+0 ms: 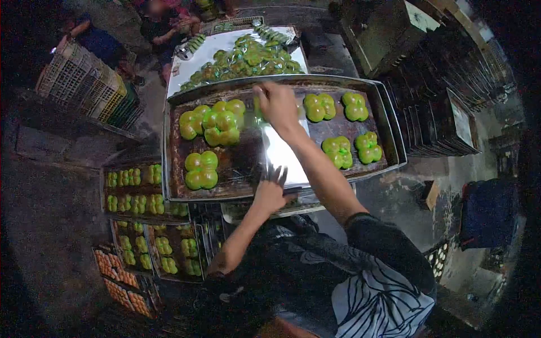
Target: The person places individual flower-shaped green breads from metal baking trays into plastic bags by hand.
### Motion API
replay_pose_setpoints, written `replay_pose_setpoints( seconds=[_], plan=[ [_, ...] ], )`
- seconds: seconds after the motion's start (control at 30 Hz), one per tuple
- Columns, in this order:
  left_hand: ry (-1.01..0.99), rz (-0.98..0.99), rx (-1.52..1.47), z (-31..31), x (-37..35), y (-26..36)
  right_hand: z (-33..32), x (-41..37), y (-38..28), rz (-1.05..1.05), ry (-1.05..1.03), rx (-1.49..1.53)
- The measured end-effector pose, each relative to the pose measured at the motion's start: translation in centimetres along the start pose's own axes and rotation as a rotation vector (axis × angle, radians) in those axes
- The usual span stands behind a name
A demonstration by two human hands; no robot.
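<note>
My right hand [278, 107] is over the upper middle of a dark metal tray [248, 163], its fingers curled beside a blurred green bun; what they hold, if anything, is hidden. Lower down, my left hand [270, 195] is at the tray's near edge, fingers spread against a shiny clear or white sheet [282, 158]. Green-and-brown lobed buns [201, 170] sit in the left part of the tray, some bunched together. More such buns [338, 152] lie in the right part, apart from one another.
Behind the tray, a white table [217, 45] bears a heap of wrapped green buns [248, 59]. Stacked crates [84, 79] and people [163, 34] are at the upper left. Trays of green buns [163, 247] stand at the lower left. Dark stacked trays [434, 121] are at the right.
</note>
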State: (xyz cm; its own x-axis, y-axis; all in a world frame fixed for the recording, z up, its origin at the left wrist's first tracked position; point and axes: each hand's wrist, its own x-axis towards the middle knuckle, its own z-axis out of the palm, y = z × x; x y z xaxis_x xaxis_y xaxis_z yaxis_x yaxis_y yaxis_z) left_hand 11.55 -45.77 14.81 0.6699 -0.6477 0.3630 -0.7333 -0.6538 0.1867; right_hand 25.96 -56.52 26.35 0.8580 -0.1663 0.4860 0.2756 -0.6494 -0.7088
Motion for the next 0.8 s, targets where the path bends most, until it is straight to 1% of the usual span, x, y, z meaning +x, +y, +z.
replay_pose_setpoints(
  seconds=[0.03, 0.07, 0.1, 0.13, 0.17, 0.2, 0.23, 0.27, 0.3, 0.33, 0.4, 0.43, 0.47, 0.5, 0.53, 0.57, 0.6, 0.67, 0.7, 0.73, 0.77, 0.8],
  plan=[
    [0.006, -0.006, -0.003, 0.0, 0.0, 0.4, 0.4, 1.9, -0.7, 0.06, -0.09, -0.069],
    [-0.368, -0.099, -0.082, -0.3, 0.5, 0.2, 2.8, 2.6, 1.0, -0.24, 0.099, 0.087],
    [-0.747, -0.19, -0.154, -0.9, 0.8, -0.6, 2.2, 1.3, 0.4, -0.22, -0.021, 0.028],
    [-0.748, -0.192, -0.145, -1.8, 0.6, -1.5, 1.0, -1.8, -0.4, -0.192, -0.143, -0.031],
    [-0.651, -0.222, -0.158, -2.7, 0.0, -2.2, -1.2, -4.8, -0.2, -0.042, -0.505, 0.175],
    [-0.553, -0.25, -0.173, -3.2, -0.5, -2.8, -2.2, -9.5, 1.3, 0.113, -0.671, 0.381],
    [-0.565, -0.257, -0.245, -3.3, -0.7, -3.5, -4.1, -12.9, 1.4, 0.388, -1.012, 0.335],
    [-0.576, -0.266, -0.318, -3.3, -0.7, -3.9, -5.6, -15.9, 1.2, 0.705, -1.173, 0.629],
    [-0.547, -0.208, -0.468, -3.8, -0.4, -3.6, -6.2, -18.8, 1.8, 0.591, -1.184, 0.618],
    [-0.551, -0.219, -0.476, -4.0, -0.1, -3.5, -4.9, -23.0, 3.9, 0.248, -0.944, 0.614],
    [-0.533, -0.218, -0.424, -4.4, 0.4, -3.7, -5.5, -22.8, 2.4, 0.274, -0.95, 0.372],
    [-0.54, -0.329, -0.446, -6.0, 1.5, -3.1, -5.2, -22.6, 2.2, 0.276, -0.95, 0.373],
    [-0.545, -0.329, -0.448, -6.1, 1.6, -2.6, -4.7, -22.5, 2.0, 0.374, -0.676, 0.221],
    [-0.432, -0.396, -0.632, -6.0, 1.5, -1.8, -4.5, -22.4, 1.7, 0.463, -0.404, 0.067],
    [-0.31, -0.464, -0.811, -5.9, 1.4, -1.1, -4.7, -21.8, 1.7, 0.446, -0.392, 0.083],
    [-0.206, -0.53, -0.937, -5.7, 1.5, -0.5, -4.4, -21.8, 2.0, 0.475, -0.415, 0.096],
    [0.011, -0.575, -1.012, -4.6, 1.4, -0.3, -4.1, -21.6, 2.4, 0.5, -0.431, 0.111],
    [0.162, -0.544, -0.912, -5.4, 1.5, 0.7, -4.8, -18.3, 2.7, 1.165, -0.571, 1.017],
    [0.068, -0.574, -0.953, -6.6, 1.4, 1.4, -4.7, -15.6, 2.0, 1.205, -0.372, 1.244],
    [0.033, -0.496, -1.075, -6.2, 0.7, 1.1, -3.7, -14.0, 2.8, 0.973, -0.363, 1.172],
    [0.234, -0.617, -1.318, -5.3, 0.3, 0.2, -2.0, -12.2, 0.2, 0.729, -0.094, 1.203],
    [0.445, -0.737, -1.552, -4.6, 0.2, -1.0, -0.2, -11.2, -1.9, 0.574, -0.071, 1.466]
  ],
)
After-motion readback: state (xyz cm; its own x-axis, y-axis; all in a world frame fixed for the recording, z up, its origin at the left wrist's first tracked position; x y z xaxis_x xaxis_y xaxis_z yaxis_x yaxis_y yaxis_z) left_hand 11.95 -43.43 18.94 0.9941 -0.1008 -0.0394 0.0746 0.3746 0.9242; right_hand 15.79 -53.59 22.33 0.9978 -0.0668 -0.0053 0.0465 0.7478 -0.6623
